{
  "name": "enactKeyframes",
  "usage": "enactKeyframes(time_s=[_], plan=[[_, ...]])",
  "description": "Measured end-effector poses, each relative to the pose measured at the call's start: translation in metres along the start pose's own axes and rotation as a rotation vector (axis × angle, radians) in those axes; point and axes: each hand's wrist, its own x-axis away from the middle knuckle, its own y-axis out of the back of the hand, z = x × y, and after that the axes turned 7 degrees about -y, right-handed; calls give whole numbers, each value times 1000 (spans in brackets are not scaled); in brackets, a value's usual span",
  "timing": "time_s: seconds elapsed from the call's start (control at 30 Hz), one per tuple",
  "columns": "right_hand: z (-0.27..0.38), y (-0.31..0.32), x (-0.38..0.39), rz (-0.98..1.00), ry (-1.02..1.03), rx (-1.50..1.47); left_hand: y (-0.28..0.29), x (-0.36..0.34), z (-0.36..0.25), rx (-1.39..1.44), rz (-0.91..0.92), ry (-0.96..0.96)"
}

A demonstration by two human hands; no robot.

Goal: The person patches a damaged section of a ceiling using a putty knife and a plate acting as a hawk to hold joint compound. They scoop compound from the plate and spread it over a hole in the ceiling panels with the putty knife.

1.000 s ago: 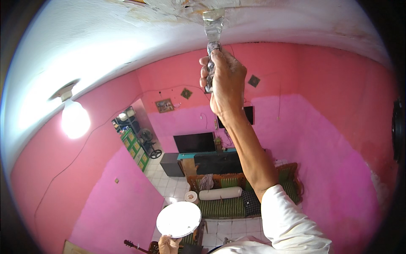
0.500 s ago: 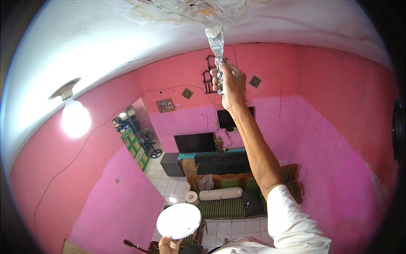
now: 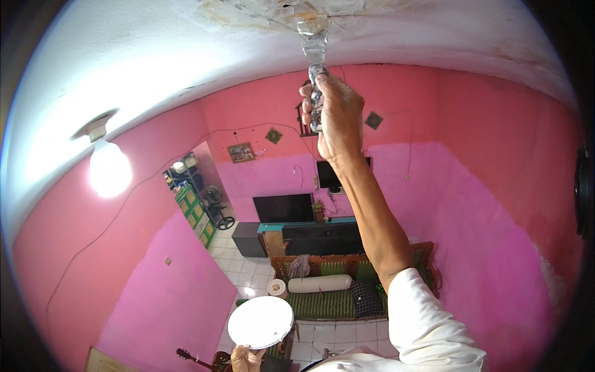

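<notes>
My right hand (image 3: 338,115) is raised high with its fingers wrapped round the handle of a putty knife (image 3: 314,49). Pale filler coats the blade, whose tip is up at the white ceiling (image 3: 204,46), by a rough, stained patch (image 3: 260,13); whether it touches cannot be told for certain. Low down, my left hand (image 3: 246,358) grips the near edge of a round white lid (image 3: 261,322) held out roughly level. Glare washes out the lid's top, so any filler on it is hard to make out.
A lit bulb (image 3: 110,168) hangs from the ceiling at left. Below stand a green-cushioned bench (image 3: 322,305) with a bolster (image 3: 319,283), a white bucket (image 3: 276,287), a television (image 3: 284,208) and a dark speaker box (image 3: 250,239). A guitar (image 3: 201,359) leans at lower left. A cable (image 3: 133,192) runs along the pink wall.
My right hand has moved the putty knife slightly up and left, bringing its blade to the edge of the rough ceiling patch. The lid in my left hand has barely shifted.
</notes>
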Motion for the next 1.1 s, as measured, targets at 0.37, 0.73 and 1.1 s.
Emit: enactKeyframes(time_s=[0.37,0.73,1.1], plan=[[0,35,-4,-90,58,-19,-5,8,-3,12,68,-26],[12,14,-13,-76,45,-73,-6,6,2,122,104,-41],[28,-9,57,54,81,12,14,5,10,64,141,-19]])
